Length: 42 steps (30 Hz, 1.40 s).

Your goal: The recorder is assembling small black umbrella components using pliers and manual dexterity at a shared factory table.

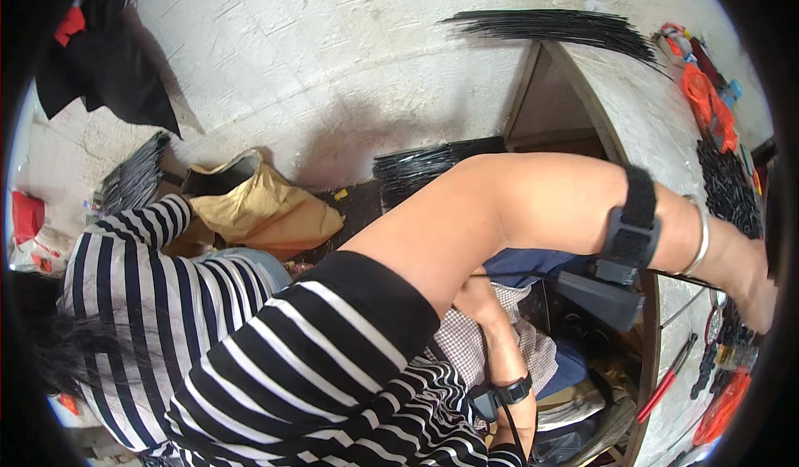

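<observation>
My left arm stretches across the view, and my left hand (751, 292) is over the table at the far right edge. It is blurred and partly cut off, so its fingers cannot be read. Beneath and around it lie small black linked pieces (730, 186). My right hand (478, 298) is low over my lap, its fingertips partly hidden behind my left arm. It appears closed on a thin black rod (520, 275) running rightward. By the rod's right end is a dark grey wedge-shaped block (601, 298). Checked cloth (537, 350) lies under my right hand.
A grey table (620, 92) carries a bundle of black rods (558, 30), red-handled pliers (668, 377) and orange plastic bags (707, 107). More rods (433, 166) lie near the wall. At left, a striped-shirted person (158, 300) bends beside a yellow sack (266, 209).
</observation>
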Tool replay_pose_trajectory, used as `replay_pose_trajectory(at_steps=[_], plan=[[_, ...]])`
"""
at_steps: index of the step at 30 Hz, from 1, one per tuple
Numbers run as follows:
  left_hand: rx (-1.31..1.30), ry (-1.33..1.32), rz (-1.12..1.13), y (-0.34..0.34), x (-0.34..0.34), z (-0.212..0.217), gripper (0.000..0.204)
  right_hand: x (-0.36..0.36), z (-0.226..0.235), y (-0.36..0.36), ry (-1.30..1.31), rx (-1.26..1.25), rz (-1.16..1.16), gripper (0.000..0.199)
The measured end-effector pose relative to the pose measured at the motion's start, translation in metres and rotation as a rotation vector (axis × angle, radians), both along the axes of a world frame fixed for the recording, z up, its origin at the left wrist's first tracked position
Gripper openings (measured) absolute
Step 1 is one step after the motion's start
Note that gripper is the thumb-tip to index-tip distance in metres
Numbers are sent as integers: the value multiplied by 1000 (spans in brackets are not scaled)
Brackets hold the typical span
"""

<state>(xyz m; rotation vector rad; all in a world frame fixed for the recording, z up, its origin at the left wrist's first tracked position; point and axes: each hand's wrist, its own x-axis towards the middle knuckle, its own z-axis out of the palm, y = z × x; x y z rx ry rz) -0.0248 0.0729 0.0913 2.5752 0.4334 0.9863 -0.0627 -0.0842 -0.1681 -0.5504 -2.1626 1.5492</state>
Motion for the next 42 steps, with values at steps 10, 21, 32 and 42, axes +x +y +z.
replay_pose_trajectory(at_steps=[10,21,32,42], plan=[[55,256,-224,6,-108,-19,49,122,117,-25,35,-166,-732,17],[-1005,475,779,-118,-322,-327,45,89,116,-19,-159,-120,118,19],[-1008,635,1148,-23,-383,-417,30,48,113,30,-391,-239,253,47],[-983,942,1300,22,-408,-484,67,4,106,62,-482,-354,297,55]])
